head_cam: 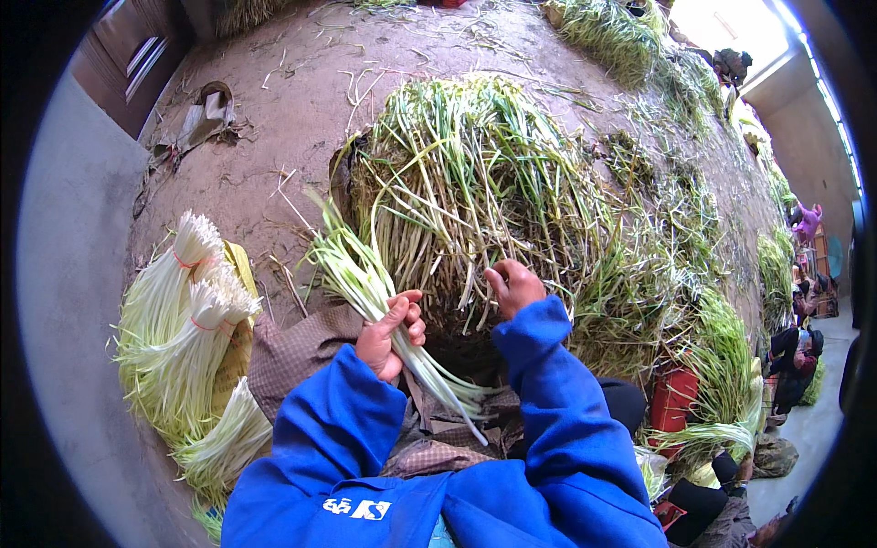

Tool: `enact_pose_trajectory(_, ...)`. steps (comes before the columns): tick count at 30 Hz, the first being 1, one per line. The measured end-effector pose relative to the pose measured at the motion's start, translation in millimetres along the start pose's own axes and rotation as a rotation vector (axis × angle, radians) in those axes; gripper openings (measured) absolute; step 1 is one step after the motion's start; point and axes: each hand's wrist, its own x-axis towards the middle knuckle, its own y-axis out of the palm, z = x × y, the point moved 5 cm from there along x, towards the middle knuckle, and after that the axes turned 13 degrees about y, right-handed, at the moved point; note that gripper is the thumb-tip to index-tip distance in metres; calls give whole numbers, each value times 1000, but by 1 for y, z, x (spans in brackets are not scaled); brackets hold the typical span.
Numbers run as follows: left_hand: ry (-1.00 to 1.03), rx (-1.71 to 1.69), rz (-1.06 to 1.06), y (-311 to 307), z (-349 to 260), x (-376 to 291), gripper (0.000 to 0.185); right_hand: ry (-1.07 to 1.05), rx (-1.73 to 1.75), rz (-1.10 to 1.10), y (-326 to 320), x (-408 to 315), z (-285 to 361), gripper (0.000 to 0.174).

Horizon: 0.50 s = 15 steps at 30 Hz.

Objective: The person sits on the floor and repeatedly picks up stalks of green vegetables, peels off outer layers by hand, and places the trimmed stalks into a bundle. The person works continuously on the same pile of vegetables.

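Note:
My left hand [390, 335] grips a loose bunch of long allium-like greens [360, 277]. Its pale green leaves point up and left, while the white stalk ends hang over my lap. Close to the near edge of a big heap of stalks [473, 178] is my right hand [519, 289], fingers curled; whether it pinches a stalk cannot be made out. Green tops lie at the heap's far side, with brownish, dry-skinned stems towards me. A brown checked cloth [301, 349] covers my lap.
On the left, white-stemmed bundles [168, 322] with red ties lie on yellow sacking [236, 349] beside a grey wall [75, 274]. Loose trimmings [637, 301] and a red container [675, 401] are to the right. Other people [795, 370] sit at the far right among more greens.

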Motion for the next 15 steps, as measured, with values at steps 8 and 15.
enact_pose_trajectory(8, -6, 111, -57, -11, 2, 2, 20, 266, 1159, 636, -7, 15, -4, 11)
enact_pose_trajectory(15, -7, 288, -54, -11, 12, 6, 21, 172, 860, 739, -8, -94, -7, 21)
